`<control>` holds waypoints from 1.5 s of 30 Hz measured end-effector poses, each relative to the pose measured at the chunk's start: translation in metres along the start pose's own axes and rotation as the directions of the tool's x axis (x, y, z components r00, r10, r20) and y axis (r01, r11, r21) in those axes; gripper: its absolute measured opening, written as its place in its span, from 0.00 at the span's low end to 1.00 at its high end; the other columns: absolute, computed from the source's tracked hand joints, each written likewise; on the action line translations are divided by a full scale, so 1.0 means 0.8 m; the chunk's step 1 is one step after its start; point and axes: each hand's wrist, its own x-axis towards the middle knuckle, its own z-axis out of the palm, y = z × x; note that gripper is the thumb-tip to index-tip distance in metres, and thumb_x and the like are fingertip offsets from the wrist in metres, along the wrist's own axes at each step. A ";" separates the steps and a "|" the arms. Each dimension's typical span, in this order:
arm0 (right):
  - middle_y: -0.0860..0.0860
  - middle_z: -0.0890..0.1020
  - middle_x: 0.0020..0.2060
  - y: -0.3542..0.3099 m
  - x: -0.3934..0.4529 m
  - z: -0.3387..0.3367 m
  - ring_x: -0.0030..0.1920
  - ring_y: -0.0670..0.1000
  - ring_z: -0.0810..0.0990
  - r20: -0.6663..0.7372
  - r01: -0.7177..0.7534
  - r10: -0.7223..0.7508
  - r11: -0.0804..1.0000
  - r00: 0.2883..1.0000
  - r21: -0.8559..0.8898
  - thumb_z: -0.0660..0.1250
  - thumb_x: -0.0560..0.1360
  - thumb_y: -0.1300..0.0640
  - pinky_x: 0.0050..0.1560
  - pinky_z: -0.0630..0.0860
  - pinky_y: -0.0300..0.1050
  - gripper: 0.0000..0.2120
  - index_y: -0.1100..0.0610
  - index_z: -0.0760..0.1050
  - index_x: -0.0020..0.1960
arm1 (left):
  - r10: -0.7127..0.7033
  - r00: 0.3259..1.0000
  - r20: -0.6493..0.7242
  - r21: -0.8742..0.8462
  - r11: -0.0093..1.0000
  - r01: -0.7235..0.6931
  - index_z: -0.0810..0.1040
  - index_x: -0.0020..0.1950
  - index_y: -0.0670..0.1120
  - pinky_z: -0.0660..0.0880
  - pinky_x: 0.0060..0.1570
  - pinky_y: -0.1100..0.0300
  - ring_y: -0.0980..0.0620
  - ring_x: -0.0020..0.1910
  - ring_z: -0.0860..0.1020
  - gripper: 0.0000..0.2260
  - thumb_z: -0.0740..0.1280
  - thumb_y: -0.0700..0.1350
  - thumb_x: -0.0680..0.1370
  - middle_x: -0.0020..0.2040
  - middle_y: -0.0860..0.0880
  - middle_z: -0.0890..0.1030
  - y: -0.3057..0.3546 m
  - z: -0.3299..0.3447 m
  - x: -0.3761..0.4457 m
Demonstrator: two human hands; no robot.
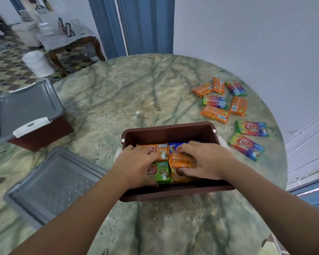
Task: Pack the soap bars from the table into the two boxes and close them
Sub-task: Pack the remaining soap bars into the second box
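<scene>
Head view: both hands inside the open brown box (173, 129) at centre of the round marbled table (136, 85). Left hand (136, 162) lies across an orange bar (161, 150) and a green bar (161, 172), fingers curled over their left ends. Right hand (204, 161) grips an orange-wrapped soap bar (180, 161), fingers over its top, thumb under its near edge; a blue bar (174, 147) sits just behind. Loose soap bars (217, 102) lie scattered to the right of the box, orange and rainbow wrappers, some touching. Grey lid (52, 183) lies flat to the left. Second brown box (44, 133) at the far left edge, its grey lid (26, 107) on top.
</scene>
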 end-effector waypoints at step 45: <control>0.49 0.70 0.71 0.008 0.007 0.014 0.66 0.54 0.68 0.086 0.264 -0.249 0.924 0.965 -0.276 0.63 0.77 0.30 0.69 0.68 0.52 0.35 0.46 0.65 0.79 | 0.028 1.000 -0.004 -0.005 1.000 -0.028 0.69 0.69 0.61 0.67 0.61 0.54 0.53 0.63 0.72 0.33 0.69 0.72 0.68 0.63 0.57 0.74 0.004 -0.003 -0.001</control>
